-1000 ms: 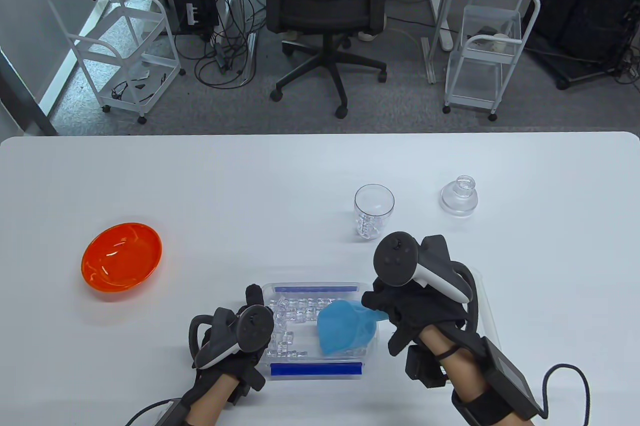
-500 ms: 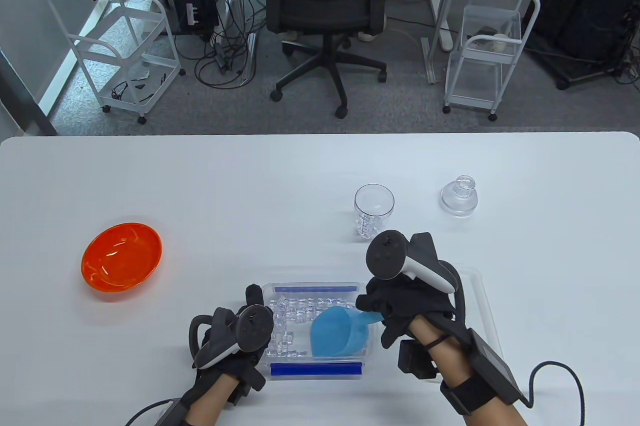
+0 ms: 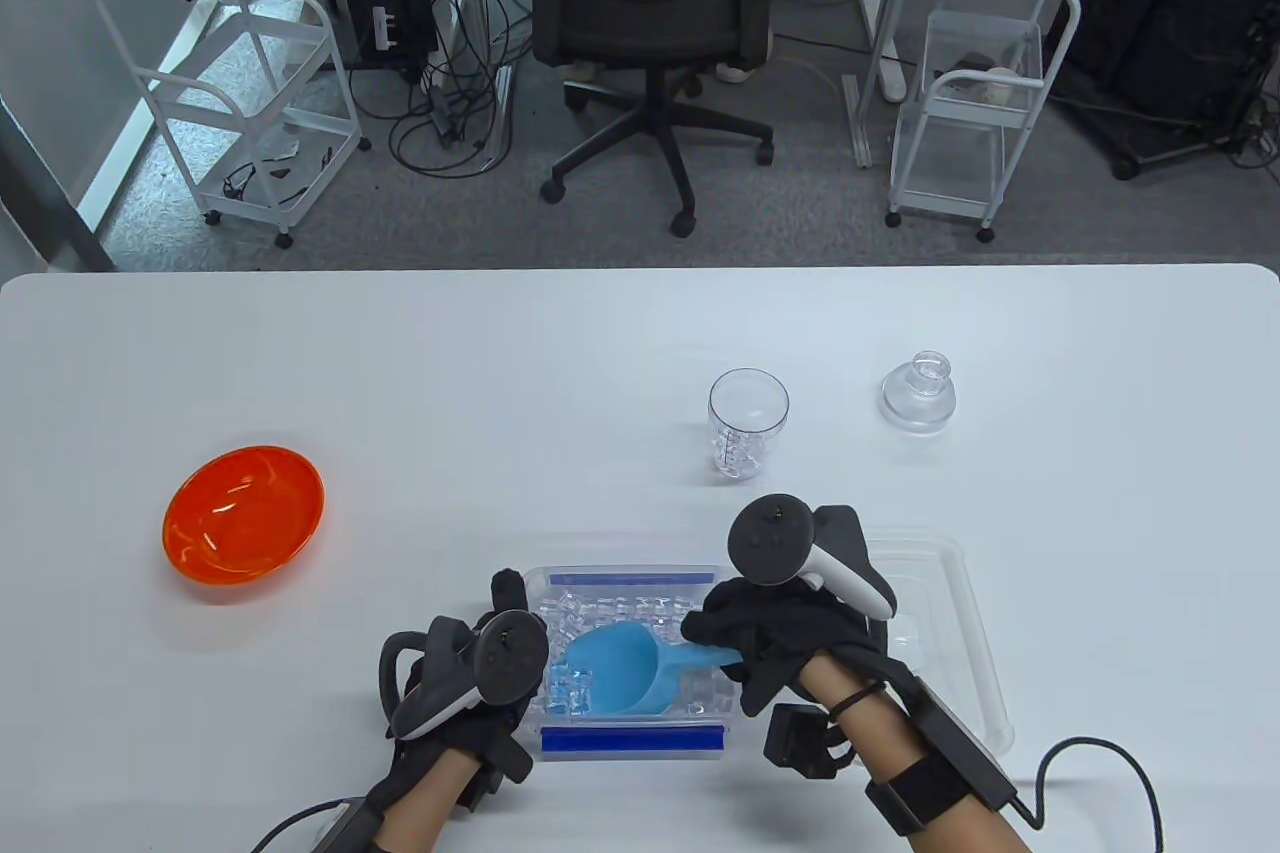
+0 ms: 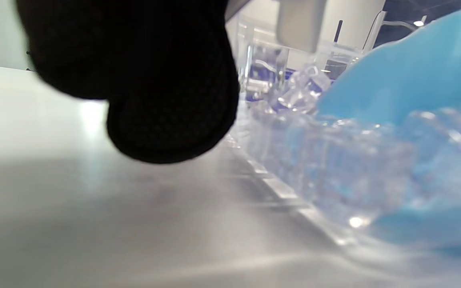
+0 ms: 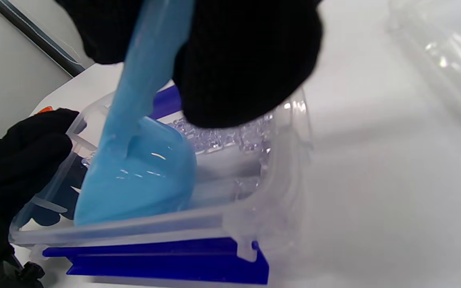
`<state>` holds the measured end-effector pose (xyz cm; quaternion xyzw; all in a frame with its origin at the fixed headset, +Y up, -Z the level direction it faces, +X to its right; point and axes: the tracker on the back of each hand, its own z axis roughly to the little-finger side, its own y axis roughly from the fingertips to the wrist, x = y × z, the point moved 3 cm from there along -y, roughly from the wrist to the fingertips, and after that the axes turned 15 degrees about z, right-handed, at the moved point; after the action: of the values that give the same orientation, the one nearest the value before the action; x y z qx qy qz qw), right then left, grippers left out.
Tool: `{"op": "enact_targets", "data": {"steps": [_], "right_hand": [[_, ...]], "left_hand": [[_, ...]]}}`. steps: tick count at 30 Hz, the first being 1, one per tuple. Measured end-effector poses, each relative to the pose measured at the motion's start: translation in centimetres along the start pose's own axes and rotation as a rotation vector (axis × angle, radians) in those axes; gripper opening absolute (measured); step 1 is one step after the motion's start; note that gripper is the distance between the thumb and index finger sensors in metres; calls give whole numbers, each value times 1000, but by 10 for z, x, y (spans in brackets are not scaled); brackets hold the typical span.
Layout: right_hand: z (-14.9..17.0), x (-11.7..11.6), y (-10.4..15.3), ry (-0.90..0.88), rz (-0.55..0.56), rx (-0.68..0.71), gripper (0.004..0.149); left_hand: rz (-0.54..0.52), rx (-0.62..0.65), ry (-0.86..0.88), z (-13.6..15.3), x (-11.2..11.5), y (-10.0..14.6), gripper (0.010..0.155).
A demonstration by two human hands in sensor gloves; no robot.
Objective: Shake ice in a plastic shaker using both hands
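Right hand (image 3: 770,628) grips the blue scoop (image 3: 620,668), bowl down among ice cubes (image 3: 610,613); left hand (image 3: 480,683) grips the ice box (image 3: 630,741) wall beside it.

One camera looks down on my table (image 3: 640,343) from above. My wrist cameras sit low and close; all share the ice box (image 3: 632,741) (image 4: 278,188) (image 5: 198,224).

One scoop (image 3: 620,678), one bowl (image 3: 244,525) (orange), two hands (image 3: 780,638).
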<state>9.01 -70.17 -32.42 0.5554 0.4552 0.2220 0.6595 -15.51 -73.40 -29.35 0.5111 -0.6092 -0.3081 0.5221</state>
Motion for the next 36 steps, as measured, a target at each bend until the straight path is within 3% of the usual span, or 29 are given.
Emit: {"op": "enact_targets", "data": {"steps": [9,16,25,36], "right_hand": [[22,-10,-1,-186,-12,4,50],[38,3,1,-239,1,-19,50],[64,13,4,-468,-37,-23,49],[84,29,10,-553,10,-57,49]], "left_hand": [[3,3,7,0,0,0,61],[4,5,11,0,0,0,61],[4,6,20,1,1,0,61],[6,7,28,2,1,0,61]]}}
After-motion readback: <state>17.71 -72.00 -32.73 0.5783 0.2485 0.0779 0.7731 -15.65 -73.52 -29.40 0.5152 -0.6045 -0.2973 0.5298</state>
